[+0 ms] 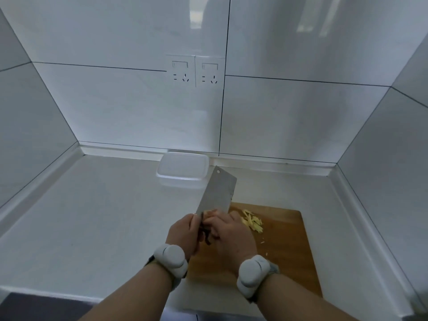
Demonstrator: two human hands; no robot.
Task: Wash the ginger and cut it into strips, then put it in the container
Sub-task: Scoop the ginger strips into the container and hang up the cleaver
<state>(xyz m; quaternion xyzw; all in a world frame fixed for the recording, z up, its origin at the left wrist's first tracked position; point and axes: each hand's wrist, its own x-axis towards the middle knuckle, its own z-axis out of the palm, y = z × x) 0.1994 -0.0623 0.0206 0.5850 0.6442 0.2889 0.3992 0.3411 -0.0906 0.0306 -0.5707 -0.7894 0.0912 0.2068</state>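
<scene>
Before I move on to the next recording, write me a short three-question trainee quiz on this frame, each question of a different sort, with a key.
1. True or false: cut ginger strips already lie inside the clear container.
2. Which hand grips the cleaver by its handle?
A. left hand
B. right hand
C. neither
3. Fill in: the strips lie on the wooden ______.

Key:
1. False. The strips lie on the board, and no ginger shows in the container by the wall.
2. A. The left hand holds the dark handle; the right hand sits close beside the blade, over the board.
3. cutting board.
</scene>
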